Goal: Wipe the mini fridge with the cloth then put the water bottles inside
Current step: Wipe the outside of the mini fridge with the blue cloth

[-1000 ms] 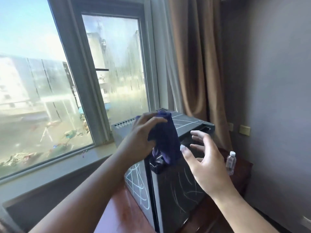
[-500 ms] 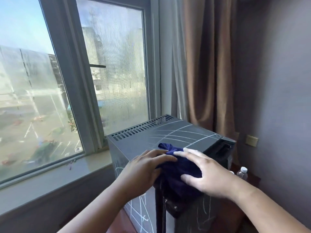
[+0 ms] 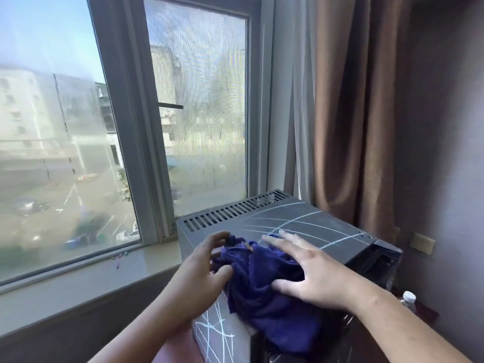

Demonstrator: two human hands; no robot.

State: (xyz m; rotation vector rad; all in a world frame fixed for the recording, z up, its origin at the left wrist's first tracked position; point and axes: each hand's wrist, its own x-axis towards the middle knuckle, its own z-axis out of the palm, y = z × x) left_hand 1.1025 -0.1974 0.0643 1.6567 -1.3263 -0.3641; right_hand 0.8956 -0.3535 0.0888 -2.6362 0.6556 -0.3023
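The dark grey mini fridge (image 3: 309, 221) stands by the window, its top and left side marked with white chalk lines. A dark blue cloth (image 3: 264, 292) lies bunched on the fridge's top near corner and hangs over the front edge. My left hand (image 3: 201, 265) pinches the cloth's left edge with curled fingers. My right hand (image 3: 309, 268) lies flat on the cloth, fingers spread, pressing it onto the top. Only the white cap and neck of one water bottle (image 3: 409, 299) show at the lower right, behind my right forearm.
A large window (image 3: 193, 113) and its pale sill (image 3: 104, 273) run along the left. Brown curtains (image 3: 351, 113) hang behind the fridge. A purple-grey wall with a beige socket plate (image 3: 421, 243) is on the right. The fridge rests on a reddish wooden surface (image 3: 178, 352).
The cloth went from held up in my left hand to lying on the fridge top. My right hand came down flat on it, and both hands shifted further back across the top.
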